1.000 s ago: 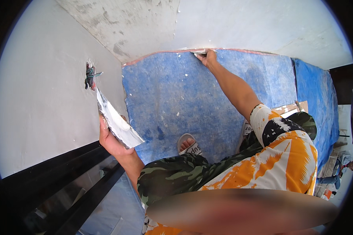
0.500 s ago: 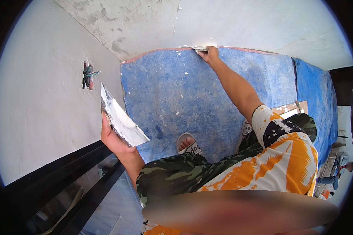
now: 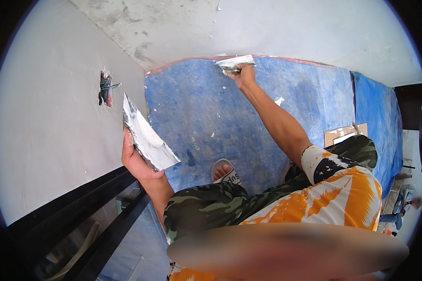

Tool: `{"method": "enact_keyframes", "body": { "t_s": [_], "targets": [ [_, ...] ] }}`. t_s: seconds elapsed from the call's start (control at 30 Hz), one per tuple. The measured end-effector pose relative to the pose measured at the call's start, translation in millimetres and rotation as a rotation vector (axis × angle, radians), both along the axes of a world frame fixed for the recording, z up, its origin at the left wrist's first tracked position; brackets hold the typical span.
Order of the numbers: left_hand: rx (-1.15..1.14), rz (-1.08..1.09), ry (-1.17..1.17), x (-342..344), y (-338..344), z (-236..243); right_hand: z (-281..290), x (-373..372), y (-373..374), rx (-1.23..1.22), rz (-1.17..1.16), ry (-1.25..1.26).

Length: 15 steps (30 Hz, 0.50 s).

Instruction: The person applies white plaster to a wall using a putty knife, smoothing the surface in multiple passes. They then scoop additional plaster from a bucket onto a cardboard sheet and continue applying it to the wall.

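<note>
My left hand (image 3: 139,159) is closed round the underside of a wide metal plastering blade (image 3: 150,138), whose upper face carries a thick smear of white putty. It is held up beside the left wall. Out ahead, my right hand (image 3: 244,76) grips a putty knife (image 3: 237,63) with white putty across its blade. That blade is just off the foot of the far wall (image 3: 286,33), over the near side of the floor edge. The handles of both tools are hidden by my hands.
A blue floor sheet (image 3: 187,98) with white specks runs to the wall. Wires stick out of a cut-out box (image 3: 106,89) in the left wall (image 3: 56,131). A black frame (image 3: 75,201) lies at lower left. A cardboard piece (image 3: 344,133) is at right; a person (image 3: 403,206) is farther off.
My right hand has drawn the putty knife back from the wall's foot and slightly left, turning its coated face into view. A white blob now shows on the sheet beside my right forearm.
</note>
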State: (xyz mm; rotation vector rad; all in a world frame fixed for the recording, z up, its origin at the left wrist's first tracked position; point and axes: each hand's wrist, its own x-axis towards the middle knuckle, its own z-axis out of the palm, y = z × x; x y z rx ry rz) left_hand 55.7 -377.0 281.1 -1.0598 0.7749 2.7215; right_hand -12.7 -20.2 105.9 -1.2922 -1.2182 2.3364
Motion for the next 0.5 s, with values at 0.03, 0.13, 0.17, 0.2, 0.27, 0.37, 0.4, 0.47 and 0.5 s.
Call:
{"method": "enact_keyframes", "body": {
  "t_s": [0.03,0.13,0.17,0.2,0.27,0.37,0.4,0.47,0.5],
  "targets": [
    [0.005,0.005,-0.004,-0.6,-1.1,0.4,-21.5,1.8,-4.7,-0.097,-0.047,-0.083],
    [0.017,0.031,-0.02,-3.2,-10.7,2.3,-74.4,-16.7,-9.6,-0.198,-0.145,-0.071],
    [0.012,0.04,-0.024,-4.6,-14.5,2.6,-86.0,-25.7,-11.0,-0.205,-0.14,-0.018],
    [-0.019,0.03,0.004,-6.1,-17.9,2.8,-93.4,-35.6,-10.5,-0.225,-0.12,0.002],
    [-0.014,0.049,-0.041,-9.8,-23.4,2.8,-99.2,-52.7,-10.5,-0.209,-0.128,-0.008],
    [-0.007,0.034,-0.041,-14.7,-27.8,3.6,-95.1,-64.6,-14.7,-0.188,-0.135,-0.018],
    [0.002,0.027,-0.037,-15.8,-28.1,4.3,-93.3,-65.7,-17.1,-0.172,-0.145,-0.033],
    [0.035,0.029,-0.029,-16.5,-28.4,6.4,-90.8,-65.3,-20.5,-0.172,-0.148,-0.027],
    [0.048,0.039,-0.034,-16.2,-28.1,7.5,-90.5,-64.4,-21.2,-0.173,-0.155,-0.027]
  ]
}}
